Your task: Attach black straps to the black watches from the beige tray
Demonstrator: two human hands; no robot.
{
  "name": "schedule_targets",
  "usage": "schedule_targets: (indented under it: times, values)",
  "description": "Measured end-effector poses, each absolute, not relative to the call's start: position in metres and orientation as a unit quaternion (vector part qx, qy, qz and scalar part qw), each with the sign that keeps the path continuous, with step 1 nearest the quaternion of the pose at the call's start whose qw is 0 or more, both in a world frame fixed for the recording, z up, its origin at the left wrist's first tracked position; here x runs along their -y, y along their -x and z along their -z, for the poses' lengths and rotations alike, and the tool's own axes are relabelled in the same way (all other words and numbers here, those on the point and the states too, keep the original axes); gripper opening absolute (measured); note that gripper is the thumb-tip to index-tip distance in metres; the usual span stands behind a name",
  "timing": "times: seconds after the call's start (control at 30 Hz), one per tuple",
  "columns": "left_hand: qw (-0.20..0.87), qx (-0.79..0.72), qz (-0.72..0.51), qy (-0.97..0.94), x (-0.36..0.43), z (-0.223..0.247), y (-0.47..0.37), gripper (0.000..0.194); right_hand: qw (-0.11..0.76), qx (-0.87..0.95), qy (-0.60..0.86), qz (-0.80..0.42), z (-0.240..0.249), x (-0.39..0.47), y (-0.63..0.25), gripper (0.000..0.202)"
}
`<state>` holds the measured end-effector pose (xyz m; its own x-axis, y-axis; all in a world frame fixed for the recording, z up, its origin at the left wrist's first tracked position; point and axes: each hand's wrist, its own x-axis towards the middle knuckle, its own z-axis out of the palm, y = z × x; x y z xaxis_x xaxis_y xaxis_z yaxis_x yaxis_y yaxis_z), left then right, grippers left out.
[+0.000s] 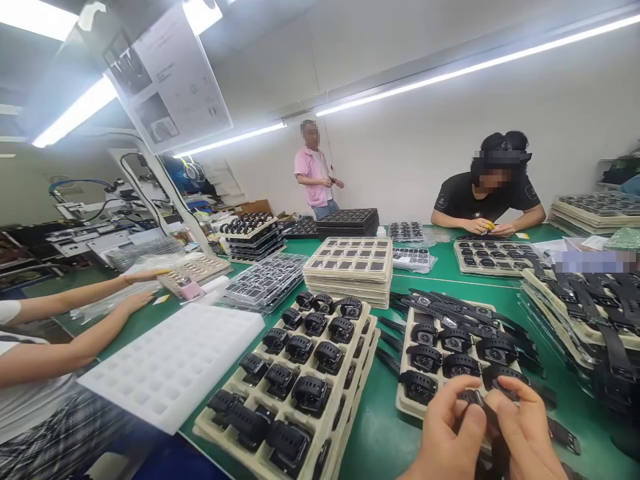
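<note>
Left to right: a co-worker's forearms (95, 313) rest beside an empty white foam tray (170, 367); a stacked tray of black watch bodies (295, 380) follows. At bottom right, the left hand (443, 427) and right hand (525, 427) pinch one black watch (483, 403) between closed fingertips, just before a second tray (407, 400) (straps trailing). Judged step: fitting strap to case; the next move calls for fine alignment.

White foam tray (175, 363) lies left of the beige tray stack (350, 267); black trays (349, 220) stand behind it.
</note>
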<state>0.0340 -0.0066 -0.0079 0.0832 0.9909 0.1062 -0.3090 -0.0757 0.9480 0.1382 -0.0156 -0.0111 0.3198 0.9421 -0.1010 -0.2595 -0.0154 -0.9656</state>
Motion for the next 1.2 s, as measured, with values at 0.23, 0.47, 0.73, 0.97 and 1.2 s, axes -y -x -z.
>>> schedule_targets:
  times: [0.23, 0.47, 0.73, 0.97, 1.2]
  values:
    - [0.637, -0.348, -0.536, -0.431, 0.000, -0.006, -0.028, 0.076, 0.630, 0.314, 0.437, -0.559, 0.008, 0.014, -0.133, 0.053]
    - [0.617, -0.349, -0.556, -0.434, 0.000, -0.001, -0.027, 0.069, 0.647, 0.312, 0.438, -0.540, 0.006, 0.014, -0.134, 0.053]
    - [0.560, -0.364, -0.543, -0.509, 0.004, -0.029, -0.028, 0.064, 0.636, 0.275, 0.414, -0.590, -0.007, 0.014, -0.141, 0.051]
    - [0.526, -0.362, -0.581, -0.504, -0.007, 0.003, -0.035, 0.071, 0.639, 0.288, 0.413, -0.581, -0.005, 0.007, -0.143, 0.048]
    - [0.540, -0.389, -0.580, -0.469, -0.013, 0.020, -0.022, 0.069, 0.567, 0.352, 0.420, -0.615, -0.004, 0.005, -0.137, 0.051]
